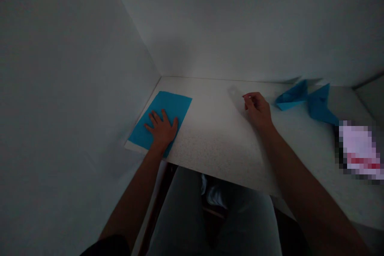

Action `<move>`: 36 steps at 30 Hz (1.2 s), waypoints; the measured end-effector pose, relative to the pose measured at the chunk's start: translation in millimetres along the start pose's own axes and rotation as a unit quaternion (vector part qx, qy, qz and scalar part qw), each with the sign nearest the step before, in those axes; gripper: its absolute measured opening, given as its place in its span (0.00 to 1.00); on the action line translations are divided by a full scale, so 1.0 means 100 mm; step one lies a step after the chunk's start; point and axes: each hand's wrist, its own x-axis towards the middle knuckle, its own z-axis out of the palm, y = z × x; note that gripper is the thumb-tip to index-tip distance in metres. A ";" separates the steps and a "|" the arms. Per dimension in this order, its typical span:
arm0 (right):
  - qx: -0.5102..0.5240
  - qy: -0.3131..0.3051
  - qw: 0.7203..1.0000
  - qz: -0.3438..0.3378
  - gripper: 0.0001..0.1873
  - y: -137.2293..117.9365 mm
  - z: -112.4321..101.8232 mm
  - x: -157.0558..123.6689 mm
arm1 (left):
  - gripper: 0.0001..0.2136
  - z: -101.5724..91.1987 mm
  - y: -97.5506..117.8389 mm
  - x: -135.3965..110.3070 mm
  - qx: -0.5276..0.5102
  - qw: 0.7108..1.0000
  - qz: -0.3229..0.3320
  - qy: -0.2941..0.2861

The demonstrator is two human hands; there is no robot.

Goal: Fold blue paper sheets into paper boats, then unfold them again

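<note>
My left hand [163, 130] lies flat with spread fingers on a blue sheet of paper [172, 102], at the left end of the white table. The sheet looks flat, and its near right corner reaches the table's front edge. Over the middle right of the table is my right hand [257, 109], its fingers curled in and the fingertips close together. Nothing shows between those fingertips. Just right of it stand two folded blue paper shapes, one like a boat [292, 96] and one with a pointed upright part [320, 106].
A blurred-out pink and dark object [360, 148] lies at the right of the white table [210, 136]. Walls [228, 28] rise behind the table and along its left side. My legs [249, 220] are under the front edge.
</note>
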 end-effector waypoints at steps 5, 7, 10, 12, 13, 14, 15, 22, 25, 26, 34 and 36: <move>0.001 -0.004 1.000 -0.002 0.16 -0.03 0.00 0.00 | 0.42 -0.13 -0.01 0.12 -0.004 1.000 -0.012 -0.006; 0.007 -0.006 1.000 0.000 0.15 -0.06 0.00 -0.01 | 0.41 -0.22 -0.08 0.30 0.001 1.000 0.023 0.014; 0.007 -0.008 1.000 -0.001 0.16 -0.09 0.00 -0.01 | 0.39 -0.32 -0.18 0.65 -0.008 0.993 0.106 0.049; 0.002 -0.010 1.000 0.001 0.17 -0.10 0.00 -0.01 | 0.40 -0.31 -0.21 0.86 -0.023 0.990 0.141 0.018; -0.002 -0.012 1.000 0.003 0.17 -0.10 0.00 -0.01 | 0.40 -0.29 -0.21 0.93 -0.027 0.989 0.147 0.002; -0.005 -0.015 1.000 0.005 0.18 -0.10 -0.01 -0.01 | 0.40 -0.26 -0.20 0.99 -0.027 0.988 0.149 -0.010; -0.007 -0.019 1.000 0.007 0.18 -0.10 -0.01 -0.01 | 0.41 -0.23 -0.20 1.02 -0.026 0.989 0.146 -0.014; -0.017 -0.030 0.999 0.003 0.21 -0.05 -0.04 0.01 | 0.51 -0.18 -0.13 1.03 -0.013 0.991 0.125 -0.036; -0.021 -0.038 0.999 0.009 0.20 -0.06 -0.04 0.02 | 0.52 -0.23 -0.13 1.06 -0.004 0.991 0.125 -0.044; -0.021 -0.041 0.999 0.009 0.21 -0.07 -0.04 0.02 | 0.52 -0.25 -0.12 1.08 -0.002 0.991 0.125 -0.047; -0.016 -0.070 0.997 0.032 0.25 -0.07 0.00 0.03 | 0.31 -0.46 1.15 0.83 -0.243 0.905 0.324 0.133; -0.016 -0.072 0.997 0.030 0.23 -0.07 0.02 0.04 | 0.29 -0.55 1.81 0.53 -0.281 0.845 0.437 0.126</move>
